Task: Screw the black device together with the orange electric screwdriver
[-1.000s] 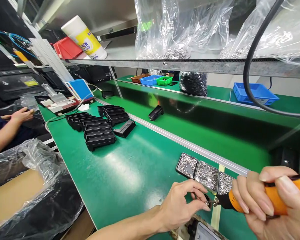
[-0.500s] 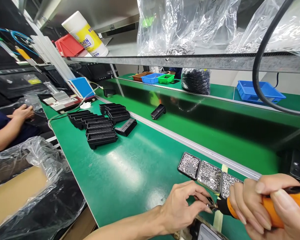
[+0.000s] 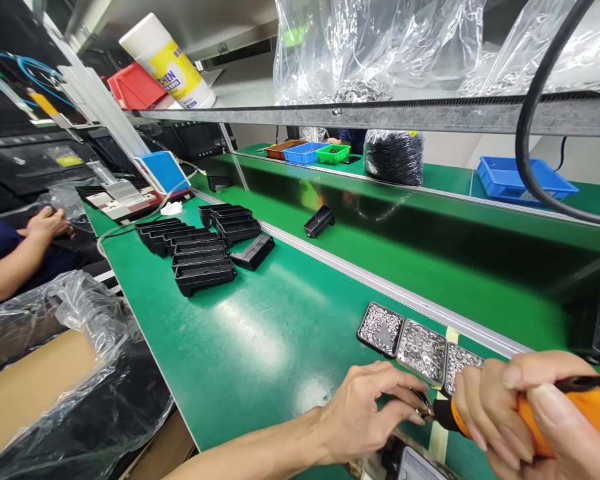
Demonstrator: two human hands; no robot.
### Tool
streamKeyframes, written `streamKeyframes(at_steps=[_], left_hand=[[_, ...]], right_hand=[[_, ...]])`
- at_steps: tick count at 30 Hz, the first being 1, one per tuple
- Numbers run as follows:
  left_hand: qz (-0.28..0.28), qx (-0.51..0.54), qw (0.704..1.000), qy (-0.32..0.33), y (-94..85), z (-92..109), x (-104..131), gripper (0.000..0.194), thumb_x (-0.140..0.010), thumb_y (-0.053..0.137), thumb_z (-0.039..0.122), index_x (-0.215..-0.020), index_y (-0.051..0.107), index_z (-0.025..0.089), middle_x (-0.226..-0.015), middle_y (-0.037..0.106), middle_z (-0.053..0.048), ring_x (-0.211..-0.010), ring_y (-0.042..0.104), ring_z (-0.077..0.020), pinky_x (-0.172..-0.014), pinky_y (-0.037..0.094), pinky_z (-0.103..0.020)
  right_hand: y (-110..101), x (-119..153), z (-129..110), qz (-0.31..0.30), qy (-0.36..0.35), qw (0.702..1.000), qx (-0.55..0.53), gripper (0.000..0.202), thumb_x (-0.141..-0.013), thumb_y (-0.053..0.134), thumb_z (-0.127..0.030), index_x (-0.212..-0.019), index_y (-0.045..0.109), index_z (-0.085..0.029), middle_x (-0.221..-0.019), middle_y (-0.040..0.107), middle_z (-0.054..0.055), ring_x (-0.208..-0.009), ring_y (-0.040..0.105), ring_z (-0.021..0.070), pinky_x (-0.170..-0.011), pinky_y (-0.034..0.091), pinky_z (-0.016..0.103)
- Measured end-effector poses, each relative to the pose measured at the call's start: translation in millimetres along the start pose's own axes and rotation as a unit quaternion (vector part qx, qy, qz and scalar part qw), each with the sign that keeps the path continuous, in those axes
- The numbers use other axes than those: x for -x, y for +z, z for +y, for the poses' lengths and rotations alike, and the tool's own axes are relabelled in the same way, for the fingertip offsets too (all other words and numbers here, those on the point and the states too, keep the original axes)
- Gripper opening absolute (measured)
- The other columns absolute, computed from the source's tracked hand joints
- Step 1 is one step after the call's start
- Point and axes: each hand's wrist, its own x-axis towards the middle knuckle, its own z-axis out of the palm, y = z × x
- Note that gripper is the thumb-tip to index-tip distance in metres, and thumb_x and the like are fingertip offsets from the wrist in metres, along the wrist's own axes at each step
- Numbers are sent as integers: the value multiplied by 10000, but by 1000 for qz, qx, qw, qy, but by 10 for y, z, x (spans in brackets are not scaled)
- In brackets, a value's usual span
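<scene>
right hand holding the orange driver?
Yes, the right hand is wrapped around the orange screwdriver, its tip by the left hand fingertips.

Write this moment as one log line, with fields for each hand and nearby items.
left hand: pinching small part at tool tip | right hand: gripping orange electric screwdriver | nearby: three black trays of silver fasteners, green bench mat

Green workbench (image 3: 260, 347) stretches off up-left of the hands, shiny with glare from overhead light. A raised green shelf (image 3: 430, 220) runs just behind them, and a metal rail (image 3: 380, 117) hangs above.
</scene>
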Motion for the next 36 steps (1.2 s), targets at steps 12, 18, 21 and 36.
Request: streamKeyframes(at_steps=[12, 18, 21, 36], left_hand=[[-27, -118, 975, 185, -50, -88, 254, 508, -930, 718, 593, -1237, 686, 189, -1007, 786, -71, -925, 704, -218, -840, 489, -339], [-111, -175, 958, 199, 53, -243, 397, 466, -1053, 527, 559, -1318, 590, 181, -1066, 777, -65, -985, 694, -209, -843, 433, -335], [-136, -181, 957, 181, 16, -200, 382, 484, -1028, 579, 570, -1308, 571, 176, -1096, 775, -76, -1004, 697, -217, -843, 424, -341], [-178, -226, 944, 161, -1, -198, 387, 492, -1000, 625, 588, -1273, 586, 179, -1122, 769, -44, -1029, 675, -192, -841, 439, -346]], right_hand=[[-209, -45, 111, 28, 36, 998, 46, 179, -996, 603, -363, -858, 638, -254, -485, 360, -57, -390, 365, 120, -402, 314, 302], [-319, -15, 359, -10, 49, 997, 66, 257, -1015, 542, -295, -765, 535, -232, -517, 353, -51, -432, 382, 120, -439, 346, 295], [-333, -8, 428, -15, 53, 996, 74, 240, -1013, 551, -297, -782, 538, -234, -526, 366, -51, -437, 391, 122, -444, 354, 285], [-301, 53, 538, -36, 67, 993, 93, 218, -998, 615, -308, -817, 516, -240, -554, 406, -54, -448, 409, 113, -437, 381, 258]])
